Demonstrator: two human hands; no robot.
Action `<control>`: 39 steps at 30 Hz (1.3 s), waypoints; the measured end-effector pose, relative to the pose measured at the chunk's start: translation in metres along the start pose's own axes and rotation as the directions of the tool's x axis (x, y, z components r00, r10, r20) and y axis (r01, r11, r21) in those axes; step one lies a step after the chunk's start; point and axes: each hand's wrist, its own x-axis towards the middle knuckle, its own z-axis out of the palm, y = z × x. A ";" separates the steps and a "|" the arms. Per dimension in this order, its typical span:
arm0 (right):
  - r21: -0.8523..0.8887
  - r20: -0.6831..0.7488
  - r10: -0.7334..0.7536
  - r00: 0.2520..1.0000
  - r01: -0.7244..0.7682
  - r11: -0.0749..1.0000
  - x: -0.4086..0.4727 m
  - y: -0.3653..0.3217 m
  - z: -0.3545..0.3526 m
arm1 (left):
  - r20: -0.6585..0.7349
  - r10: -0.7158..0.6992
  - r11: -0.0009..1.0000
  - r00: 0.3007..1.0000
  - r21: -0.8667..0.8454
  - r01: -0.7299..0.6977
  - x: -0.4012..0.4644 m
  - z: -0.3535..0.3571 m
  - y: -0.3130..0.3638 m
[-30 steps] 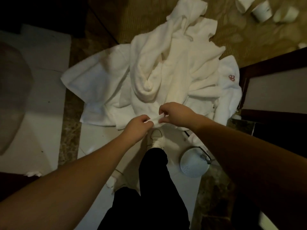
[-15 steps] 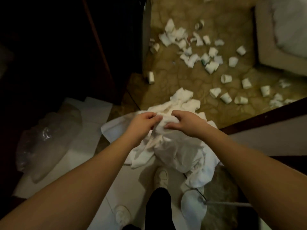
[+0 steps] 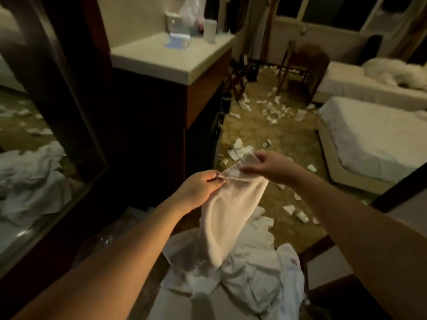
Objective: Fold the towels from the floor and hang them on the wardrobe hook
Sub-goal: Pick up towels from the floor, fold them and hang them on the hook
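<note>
Two hands held one towel (image 3: 227, 204) above the floor pile (image 3: 249, 269): left hand (image 3: 198, 188) and right hand (image 3: 269, 166) each pinched its top hem, apparently spreading it for folding.

Towel (image 3: 227, 211) hanging between left hand (image 3: 198, 188) and right hand (image 3: 269, 166), above towel pile (image 3: 245, 269) lying on floor, counter (image 3: 171, 58) standing behind-left, beds (image 3: 369, 139) sitting far right, paper scraps (image 3: 272, 112) lying between.

No readable text anywhere — only a small reddish mark on a floor towel (image 3: 293, 262), too blurred to read.
</note>
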 end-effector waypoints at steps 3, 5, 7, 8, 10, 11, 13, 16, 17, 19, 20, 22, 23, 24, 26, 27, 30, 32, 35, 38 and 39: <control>0.054 -0.052 -0.064 0.997 0.067 0.996 -0.032 -0.047 -0.007 | -0.056 0.066 0.997 0.996 0.035 -0.064 -0.047 -0.030 0.035; 0.073 -0.115 -0.122 0.986 0.130 0.989 -0.053 -0.072 -0.007 | -0.067 0.075 0.996 0.995 0.057 -0.071 -0.083 -0.048 0.048; 0.092 -0.176 -0.200 0.964 0.218 0.972 -0.075 -0.093 -0.003 | -0.088 0.039 0.990 0.995 0.141 -0.027 -0.119 -0.063 0.052; 0.103 -0.198 -0.233 0.952 0.257 0.961 -0.086 -0.102 0.000 | -0.120 0.002 0.982 0.993 0.187 0.020 -0.137 -0.069 0.051; 0.115 -0.201 -0.286 0.937 0.313 0.943 -0.110 -0.116 0.009 | -0.202 -0.070 0.953 0.977 0.277 0.126 -0.175 -0.077 0.043; 0.115 -0.191 -0.307 0.932 0.332 0.936 -0.122 -0.122 0.014 | -0.245 -0.107 0.925 0.964 0.331 0.187 -0.194 -0.080 0.037; 0.102 -0.194 -0.344 0.918 0.368 0.924 -0.151 -0.131 0.024 | -0.329 -0.164 0.845 0.930 0.439 0.305 -0.234 -0.083 0.026; 0.127 -0.233 -0.384 0.893 0.420 0.899 -0.194 -0.139 0.038 | -0.468 -0.194 0.703 0.862 0.547 0.455 -0.290 -0.085 0.012; 0.150 -0.241 -0.393 0.887 0.434 0.888 -0.210 -0.142 0.042 | -0.518 -0.193 0.668 0.834 0.553 0.498 -0.311 -0.084 0.009; 0.177 -0.239 -0.409 0.881 0.454 0.874 -0.239 -0.149 0.050 | -0.614 -0.160 0.613 0.773 0.551 0.565 -0.358 -0.080 0.007; 0.189 -0.229 -0.418 0.879 0.462 0.867 -0.253 -0.154 0.054 | -0.658 -0.123 0.570 0.743 0.566 0.596 -0.382 -0.076 0.008; 0.216 -0.208 -0.431 0.878 0.471 0.855 -0.281 -0.166 0.062 | -0.748 -0.047 0.524 0.662 0.546 0.654 -0.431 -0.071 0.013; 0.232 -0.200 -0.434 0.879 0.473 0.850 -0.293 -0.172 0.066 | -0.784 -0.026 0.540 0.621 0.511 0.668 -0.454 -0.069 0.018; 0.247 -0.195 -0.436 0.879 0.474 0.845 -0.304 -0.179 0.070 | -0.810 -0.017 0.583 0.586 0.468 0.664 -0.476 -0.068 0.024; 0.280 -0.190 -0.441 0.877 0.479 0.832 -0.323 -0.194 0.077 | -0.853 -0.012 0.678 0.522 0.377 0.631 -0.519 -0.066 0.040; 0.298 -0.191 -0.444 0.875 0.483 0.824 -0.331 -0.201 0.081 | -0.870 0.009 0.706 0.492 0.354 0.614 -0.540 -0.066 0.046; 0.328 -0.209 -0.459 0.863 0.504 0.799 -0.359 -0.219 0.089 | -0.859 0.013 0.717 0.512 0.365 0.594 -0.599 -0.070 0.059; 0.347 -0.225 -0.461 0.859 0.512 0.786 -0.380 -0.227 0.097 | -0.784 -0.117 0.745 0.609 0.336 0.576 -0.639 -0.073 0.067; 0.335 -0.226 -0.463 0.857 0.515 0.789 -0.417 -0.233 0.118 | -0.662 -0.280 0.614 0.695 0.433 0.660 -0.707 -0.075 0.072; 0.308 -0.272 -0.456 0.847 0.526 0.793 -0.461 -0.236 0.148 | -0.614 -0.359 0.502 0.702 0.507 0.701 -0.778 -0.071 0.063; 0.297 -0.276 -0.458 0.845 0.528 0.796 -0.478 -0.239 0.160 | -0.618 -0.374 0.509 0.692 0.486 0.710 -0.805 -0.067 0.060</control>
